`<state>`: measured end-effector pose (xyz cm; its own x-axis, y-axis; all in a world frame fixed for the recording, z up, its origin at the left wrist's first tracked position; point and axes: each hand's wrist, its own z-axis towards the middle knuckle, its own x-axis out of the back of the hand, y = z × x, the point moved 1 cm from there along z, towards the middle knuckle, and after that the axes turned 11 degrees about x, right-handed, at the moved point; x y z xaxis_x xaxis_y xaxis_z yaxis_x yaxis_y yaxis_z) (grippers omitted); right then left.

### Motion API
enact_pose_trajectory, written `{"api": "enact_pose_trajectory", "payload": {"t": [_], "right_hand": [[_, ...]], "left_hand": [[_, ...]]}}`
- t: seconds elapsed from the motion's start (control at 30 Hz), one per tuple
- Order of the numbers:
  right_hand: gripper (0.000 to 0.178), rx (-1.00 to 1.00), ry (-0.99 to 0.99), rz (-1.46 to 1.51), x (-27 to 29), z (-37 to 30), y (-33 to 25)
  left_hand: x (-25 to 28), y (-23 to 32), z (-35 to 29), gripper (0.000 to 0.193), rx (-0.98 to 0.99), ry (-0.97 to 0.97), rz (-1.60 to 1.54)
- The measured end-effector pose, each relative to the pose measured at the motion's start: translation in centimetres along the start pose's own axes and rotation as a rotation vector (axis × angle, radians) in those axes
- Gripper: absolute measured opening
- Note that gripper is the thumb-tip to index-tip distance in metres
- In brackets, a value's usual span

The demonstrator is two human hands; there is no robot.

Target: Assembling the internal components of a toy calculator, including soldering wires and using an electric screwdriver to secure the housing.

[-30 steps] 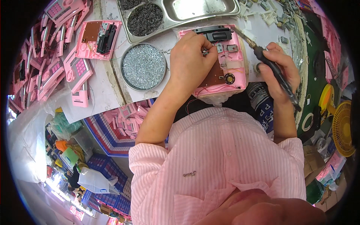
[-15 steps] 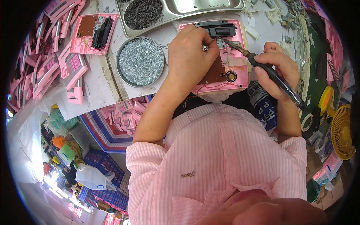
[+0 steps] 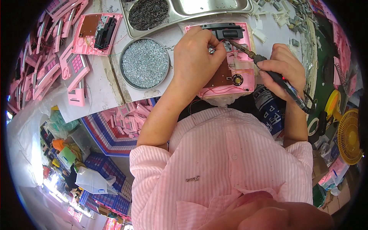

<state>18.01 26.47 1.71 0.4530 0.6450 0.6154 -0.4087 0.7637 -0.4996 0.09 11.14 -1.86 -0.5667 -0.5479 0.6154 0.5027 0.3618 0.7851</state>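
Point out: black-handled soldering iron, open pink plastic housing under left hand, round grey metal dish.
Black-handled soldering iron (image 3: pixel 283 81): head view, on the handle.
Open pink plastic housing (image 3: pixel 247 74): head view, bare right side.
Round grey metal dish (image 3: pixel 143 88): head view, near rim.

From my end I count one dish (image 3: pixel 145 89); right of it, one open casing (image 3: pixel 247 82), one iron (image 3: pixel 266 64), one left hand (image 3: pixel 197 57), one right hand (image 3: pixel 286 69); left of it, one second casing (image 3: pixel 82 46); beyond it, one tray (image 3: pixel 209 7).

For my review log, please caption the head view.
Right hand holds a black soldering iron over an open pink housing, left hand also over it, beside a round dish of silvery parts.
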Motion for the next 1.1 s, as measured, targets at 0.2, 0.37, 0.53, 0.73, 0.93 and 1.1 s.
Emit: {"api": "enact_pose_trajectory", "payload": {"t": [0.2,0.37,0.53,0.73,0.93,1.1], "right_hand": [[0.028,-0.052,-0.021,0.115,1.1,-0.2,0.3],[0.026,-0.128,-0.020,0.115,1.8,-0.1,0.2],[0.026,-0.136,-0.037,0.075,1.8,-0.1,0.4],[0.026,-0.147,-0.073,0.077,2.0,0.0,0.5],[0.024,-0.146,-0.116,0.071,1.8,0.6,0.5],[0.025,-0.128,-0.112,0.050,1.2,0.8,0.7]], "left_hand": [[0.1,0.2,0.0,0.014,0.020,0.020,-0.025],[0.1,0.3,-0.1,0.014,0.027,0.028,-0.022],[0.1,0.2,-0.1,0.011,-0.010,0.058,-0.025],[0.0,0.2,-0.4,0.011,-0.034,0.081,-0.017],[-0.3,0.3,-0.7,0.012,0.004,0.103,-0.067],[-0.3,0.3,-0.8,0.011,0.001,0.105,-0.073]]}}
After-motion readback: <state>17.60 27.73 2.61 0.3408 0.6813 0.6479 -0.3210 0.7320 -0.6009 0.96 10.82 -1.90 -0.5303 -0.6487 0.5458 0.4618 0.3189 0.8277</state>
